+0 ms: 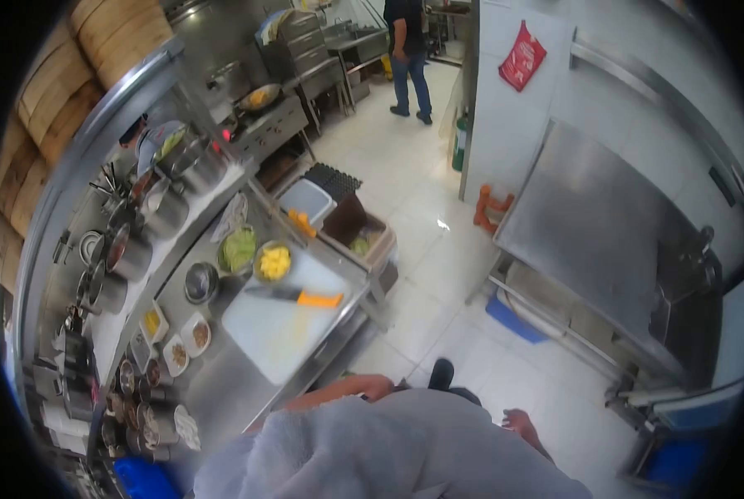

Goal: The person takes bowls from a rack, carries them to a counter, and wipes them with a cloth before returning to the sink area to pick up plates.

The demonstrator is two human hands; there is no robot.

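Note:
My left hand [373, 386] is in front of my body, near the front edge of the steel counter; its fingers are blurred and partly hidden. To the right, over the floor, hangs my right hand [519, 422], with its fingers apart and nothing in them. A knife [320, 299] with an orange handle lies on the white cutting board [259, 333], touched by neither hand. Just behind the board stand a bowl of yellow chunks [274, 262] and a bowl of green leaves [238, 249].
Small containers [179, 355] and metal pots [128, 249] line the left. An open bin [376, 247] stands past the counter. A steel table [588, 224] is at right, with a blue object [513, 320] beneath. One person [409, 50] stands far back; another [149, 141] is behind the shelf.

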